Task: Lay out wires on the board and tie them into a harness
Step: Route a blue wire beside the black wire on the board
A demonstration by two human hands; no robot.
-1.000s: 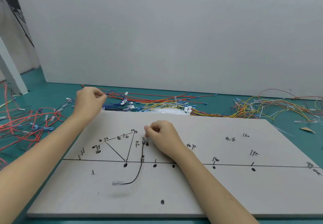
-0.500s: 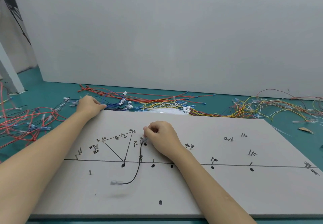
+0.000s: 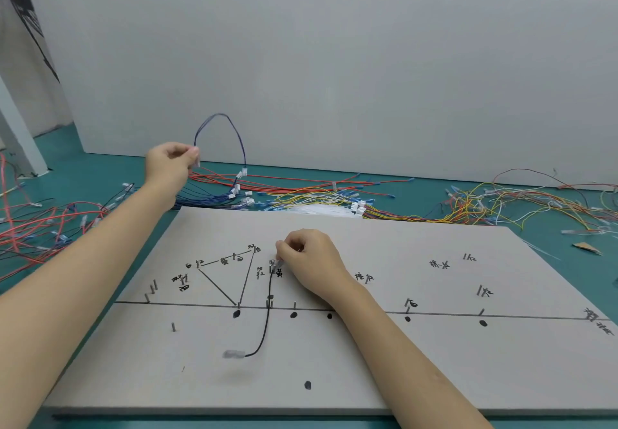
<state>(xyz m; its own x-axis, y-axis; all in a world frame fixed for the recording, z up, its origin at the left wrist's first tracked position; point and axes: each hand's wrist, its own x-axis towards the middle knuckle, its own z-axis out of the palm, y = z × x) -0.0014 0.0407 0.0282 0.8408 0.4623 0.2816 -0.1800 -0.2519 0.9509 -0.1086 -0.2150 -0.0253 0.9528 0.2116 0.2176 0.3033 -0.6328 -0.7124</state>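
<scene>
My left hand point(image 3: 169, 167) pinches a blue wire point(image 3: 219, 127) looping above the teal table point(image 3: 100, 174); right hand point(image 3: 309, 261) pinches the black wire point(image 3: 267, 321) on the grey board point(image 3: 401, 361).

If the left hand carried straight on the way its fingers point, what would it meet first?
The left hand, pinching one end of the blue wire, points right and slightly away. The first thing in line looks like that wire's own hanging white connector; past it, probably the grey wall. Depth is unclear.

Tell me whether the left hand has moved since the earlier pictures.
Yes. The left hand has risen off the board's far left corner toward the white wall, lifting a blue wire out of the pile. The right hand stays pinching the black wire.
</scene>
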